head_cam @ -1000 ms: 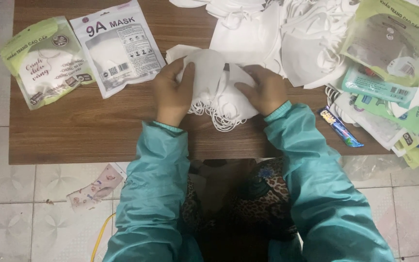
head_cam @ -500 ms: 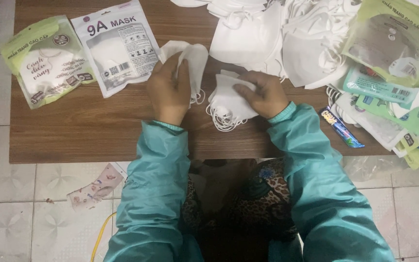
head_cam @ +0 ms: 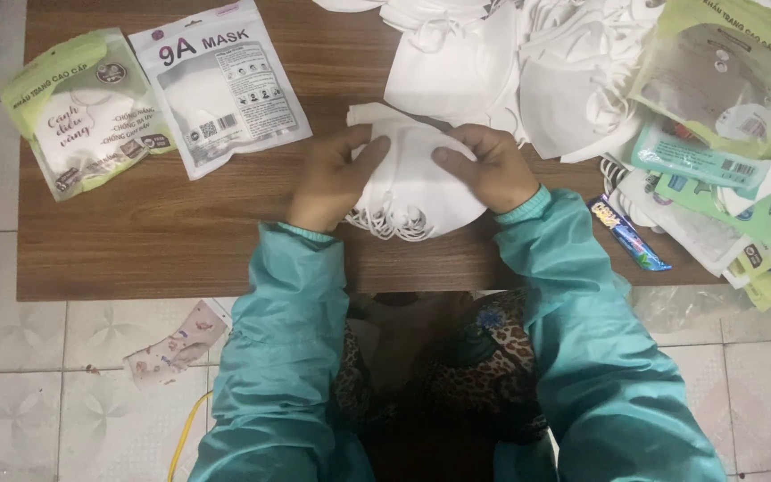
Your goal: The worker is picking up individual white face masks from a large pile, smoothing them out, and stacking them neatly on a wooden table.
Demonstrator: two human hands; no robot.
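Both my hands hold a small stack of folded white face masks (head_cam: 412,183) on the brown wooden table (head_cam: 136,250), near its front edge. My left hand (head_cam: 332,178) grips the stack's left side, fingers on top. My right hand (head_cam: 488,165) presses the right side. The masks' ear loops hang out at the bottom of the stack. Teal sleeves cover both my arms.
A white mask pouch (head_cam: 220,85) and a green mask pouch (head_cam: 82,112) lie at the back left. A heap of loose white masks (head_cam: 510,62) sits behind my hands. Several green packages (head_cam: 725,107) crowd the right side, beside a small blue wrapper (head_cam: 628,234). Tiled floor lies below.
A second ago both hands held the masks together; then my left hand lifted one mask apart to the left. Now the masks are back together in one stack between both hands.
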